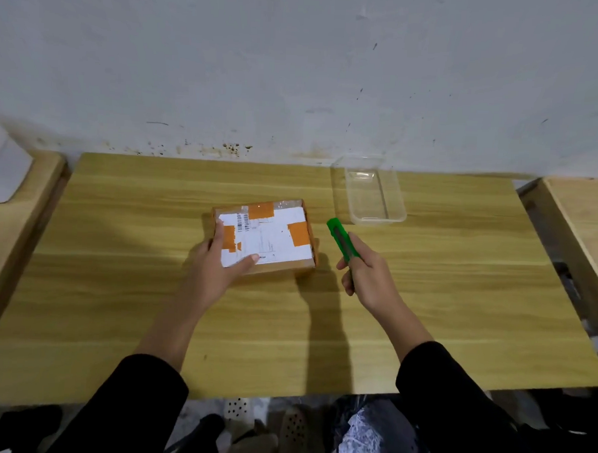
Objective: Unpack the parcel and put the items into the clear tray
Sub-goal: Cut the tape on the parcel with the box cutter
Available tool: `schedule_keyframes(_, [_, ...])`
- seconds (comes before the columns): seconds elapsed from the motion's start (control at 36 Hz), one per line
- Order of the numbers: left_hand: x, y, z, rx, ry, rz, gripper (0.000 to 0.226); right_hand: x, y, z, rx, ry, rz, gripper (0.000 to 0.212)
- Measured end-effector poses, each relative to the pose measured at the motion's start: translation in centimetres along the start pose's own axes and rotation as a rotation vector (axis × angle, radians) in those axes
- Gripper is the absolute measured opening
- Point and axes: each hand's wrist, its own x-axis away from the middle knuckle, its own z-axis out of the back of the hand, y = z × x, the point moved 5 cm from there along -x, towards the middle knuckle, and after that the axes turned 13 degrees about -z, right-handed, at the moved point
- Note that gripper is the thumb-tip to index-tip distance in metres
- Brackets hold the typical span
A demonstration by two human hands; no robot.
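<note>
A small brown cardboard parcel (273, 237) with a white label and orange tape patches lies sealed in the middle of the wooden table (116, 287). My left hand (217, 264) grips its near left corner, thumb on the label. My right hand (364, 273) is closed around a green utility knife (341, 240), which points up and away, just to the right of the parcel and apart from it. The clear tray (391, 209) stands with nothing in it at the back right of the table.
A grey wall runs behind the table. Other wooden tabletops adjoin at the left (2, 247) and right (585, 218). A white object (2, 169) sits on the left one. Shoes and bags lie on the floor below the front edge.
</note>
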Motion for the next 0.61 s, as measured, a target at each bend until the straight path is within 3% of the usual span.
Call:
schedule_keyframes(0.22, [-2.6,-2.5,2.7,0.015,-0.085,-0.026,0.114,-3.2,-1.3,-2.5,0.038,-0.012,0.052,0.052])
schedule_keyframes(0.36, [-4.9,-3.7,4.2,-0.042,-0.157,-0.080,0.111,-6.1,-2.9,-4.8,0.053,-0.013,0.108,0.051])
schedule_keyframes(0.61, [-7.5,-4.9,6.1,0.148,-0.287,-0.072,0.103,-12.5,-4.5,-8.4,0.208,0.073,0.125,0.054])
